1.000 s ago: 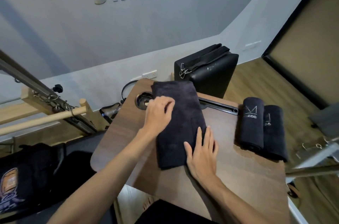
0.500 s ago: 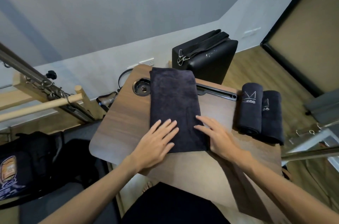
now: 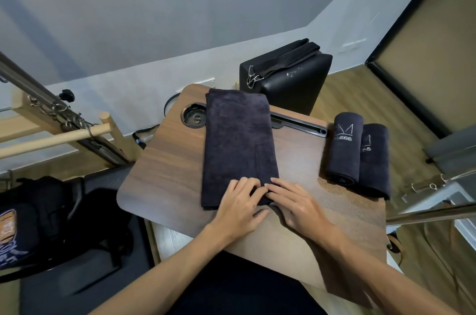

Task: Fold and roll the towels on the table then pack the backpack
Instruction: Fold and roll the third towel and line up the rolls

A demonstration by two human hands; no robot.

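Note:
A dark folded towel (image 3: 238,139) lies lengthwise in the middle of the small wooden table (image 3: 167,175). Both hands are at its near end. My left hand (image 3: 239,207) has its fingers curled over the near edge of the towel. My right hand (image 3: 296,204) grips the same edge beside it, fingertips meeting the left ones. The near right corner of the towel looks lifted and bunched under the fingers. Two rolled dark towels (image 3: 345,147) (image 3: 374,160) with white logos lie side by side at the table's right edge. A black backpack (image 3: 33,216) sits low on the left.
A black padded box (image 3: 288,77) with a strap stands behind the table. A round cup recess (image 3: 193,116) and a slot (image 3: 298,125) are set in the table's far edge. A wooden bar and metal springs (image 3: 59,118) stand at left. A metal frame (image 3: 438,201) is at right.
Both hands slid from flat on the towel's sides down to its near end and came together, now curling on the edge. The camera view dropped slightly.

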